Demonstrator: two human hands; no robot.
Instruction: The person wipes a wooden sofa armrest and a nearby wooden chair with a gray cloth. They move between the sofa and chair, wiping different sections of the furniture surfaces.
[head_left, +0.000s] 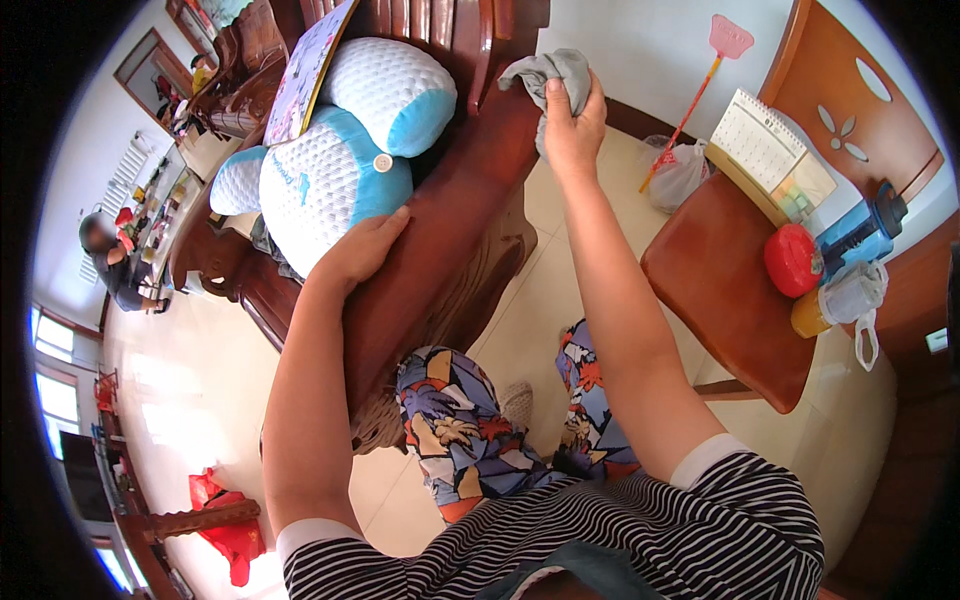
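Observation:
My right hand (576, 124) grips a crumpled grey cloth (559, 71) above the far end of the polished wooden armrest (450, 225). On the near side of it, my left hand (371, 244) rests against a white and blue stuffed cushion (315, 195) and the armrest's edge, holding nothing that shows. A second plump white and blue part with a button (382, 163) near it lies behind. A flat printed board (307, 71) leans upright beside the cushion on the carved wooden sofa.
At the right, a wooden chair (720, 292) holds a desk calendar (772, 142), a red round container (793, 260), a blue bottle (862, 229) and a jar in a plastic bag (840, 300). A fly swatter (684, 120) leans by the wall near a white bag (677, 176). A person (120, 262) is far left.

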